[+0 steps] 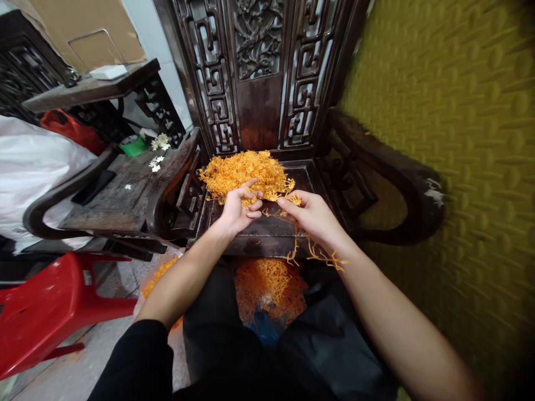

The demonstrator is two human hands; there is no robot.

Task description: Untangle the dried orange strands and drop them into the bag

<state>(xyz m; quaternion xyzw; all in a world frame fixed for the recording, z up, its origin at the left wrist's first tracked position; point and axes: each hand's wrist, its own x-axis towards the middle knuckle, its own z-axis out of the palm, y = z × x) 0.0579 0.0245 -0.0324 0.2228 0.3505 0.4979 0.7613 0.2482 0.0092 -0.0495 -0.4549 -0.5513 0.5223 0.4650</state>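
A heaped pile of thin orange strands point(246, 170), like dried cordyceps, lies on the seat of a dark carved wooden chair point(259, 245). At the pile's front edge, my left hand point(241, 209) is half closed, with orange strands between its curled fingers. Just right of it, my right hand point(307, 214) pinches a small orange clump point(292, 199) between thumb and fingers. Loose long strands point(321, 253) hang below that hand, past the seat's front edge and toward the wrist. The palm side of the right hand is hidden.
More orange strands point(270, 278) lie below the seat between my knees, over something blue. A bag with orange pieces point(161, 273) sits at left, near a red plastic stool point(45, 306). Green tape point(132, 146) rests on the side table. A yellow textured surface point(451, 139) stands at right.
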